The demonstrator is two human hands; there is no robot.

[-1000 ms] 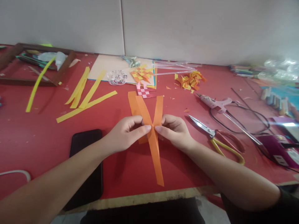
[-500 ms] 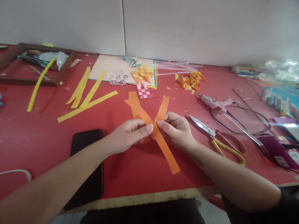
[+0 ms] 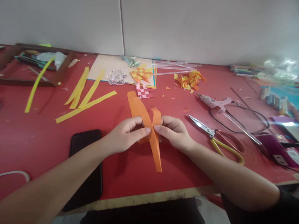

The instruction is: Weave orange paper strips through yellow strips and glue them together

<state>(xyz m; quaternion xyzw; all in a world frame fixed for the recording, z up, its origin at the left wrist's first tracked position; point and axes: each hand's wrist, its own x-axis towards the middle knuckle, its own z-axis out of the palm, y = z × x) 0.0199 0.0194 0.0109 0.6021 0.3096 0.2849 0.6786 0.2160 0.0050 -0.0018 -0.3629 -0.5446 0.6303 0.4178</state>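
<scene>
Orange paper strips (image 3: pixel 155 152) cross between my two hands above the red table. My left hand (image 3: pixel 130 133) pinches them from the left, its thumb on top and the other fingers mostly hidden behind the paper. From the right, my right hand (image 3: pixel 174 130) pinches the paper close to the crossing, and a short strip end curls up beside its thumb. Another orange strip (image 3: pixel 132 107) lies beyond, partly covered by the held paper. A small pink-and-red woven paper fish (image 3: pixel 143 91) rests just past the strips.
Yellow paper strips (image 3: pixel 93 90) lie to the left, above a black phone (image 3: pixel 85 168). At right are scissors (image 3: pixel 210 132), a pink glue gun (image 3: pixel 217 104) with its cord, and a heap of paper scraps (image 3: pixel 190 80). A wooden frame (image 3: pixel 50 82) sits at far left.
The lower strip end swung right, then back towards the middle. The upper right strip end swung right, then back, and now looks shorter and curled. Both hands stay pinched on the paper.
</scene>
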